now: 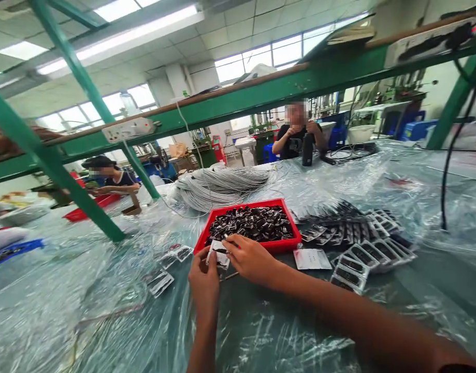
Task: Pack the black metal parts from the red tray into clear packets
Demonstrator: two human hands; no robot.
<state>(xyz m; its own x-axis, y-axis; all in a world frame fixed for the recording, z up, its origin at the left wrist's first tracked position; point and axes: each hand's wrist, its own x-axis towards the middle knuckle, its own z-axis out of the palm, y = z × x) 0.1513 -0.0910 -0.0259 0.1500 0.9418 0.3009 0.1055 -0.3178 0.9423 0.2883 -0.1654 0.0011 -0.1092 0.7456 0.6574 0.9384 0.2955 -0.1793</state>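
Note:
My left hand [204,284] grips a small clear packet [219,256] by its lower edge, just in front of a red tray [288,220] filled with small black parts. My right hand [251,259] pinches a small dark part at the packet's top opening. Both hands are closed and meet at the tray's near left corner. A row of filled packets [358,254] fans out to the right of the tray. One flat white packet [312,258] lies beside my right wrist.
Clear plastic sheeting [105,311] covers the table. A bundle of grey cables [218,186] lies behind the tray. A few loose packets [162,281] rest at left. Green frame posts [47,155] rise at left. Two people sit at the far side.

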